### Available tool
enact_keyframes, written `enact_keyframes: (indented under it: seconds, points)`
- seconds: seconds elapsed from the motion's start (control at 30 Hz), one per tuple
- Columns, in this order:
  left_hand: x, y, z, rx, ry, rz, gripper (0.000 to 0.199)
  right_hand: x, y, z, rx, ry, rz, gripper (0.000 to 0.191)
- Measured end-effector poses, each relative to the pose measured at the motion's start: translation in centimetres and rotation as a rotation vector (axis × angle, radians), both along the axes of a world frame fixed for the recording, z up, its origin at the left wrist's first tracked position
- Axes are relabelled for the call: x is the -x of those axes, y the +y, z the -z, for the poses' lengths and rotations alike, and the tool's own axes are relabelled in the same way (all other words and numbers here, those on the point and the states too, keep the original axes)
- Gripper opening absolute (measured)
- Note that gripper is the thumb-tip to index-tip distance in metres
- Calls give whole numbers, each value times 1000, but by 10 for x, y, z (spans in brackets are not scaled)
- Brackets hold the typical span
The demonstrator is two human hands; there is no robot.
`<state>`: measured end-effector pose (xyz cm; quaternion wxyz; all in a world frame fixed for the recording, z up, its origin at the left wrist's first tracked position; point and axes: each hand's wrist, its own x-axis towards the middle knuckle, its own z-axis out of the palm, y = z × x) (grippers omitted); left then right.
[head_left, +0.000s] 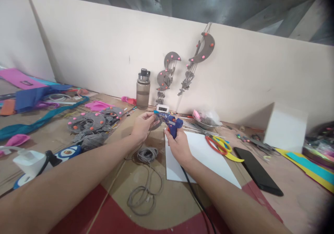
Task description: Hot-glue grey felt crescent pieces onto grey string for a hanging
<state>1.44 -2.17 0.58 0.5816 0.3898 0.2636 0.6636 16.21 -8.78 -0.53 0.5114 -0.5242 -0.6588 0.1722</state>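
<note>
Head view: held the glue gun (172, 125) in the curled right hand (179, 146), by the white board (197, 159); pinched with the left hand (142, 126) near its front, could not tell on what.

Blue glue gun (172, 130) gripped in right hand (179, 145); left hand (142, 125) pinched just beside nozzle. Grey cord (147, 155) coiled bodyward of left fingers.

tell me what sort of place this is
Probably a craft workspace: a blue glue gun is in use or at least in hand, a coil of grey cord lies below, and grey crescent decorations hang against the wall.
</note>
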Motion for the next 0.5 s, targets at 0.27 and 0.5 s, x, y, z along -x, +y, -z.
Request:
enact_keyframes:
  seconds: [0.27,0.5]
  points:
    - [-1,0,-1,2,-6,-53,30,0,-3,-2,-29,-26,27,23]
    - [-1,-2,-4,9,7,-67,23,-1,-2,-2,13,-10,42,28]
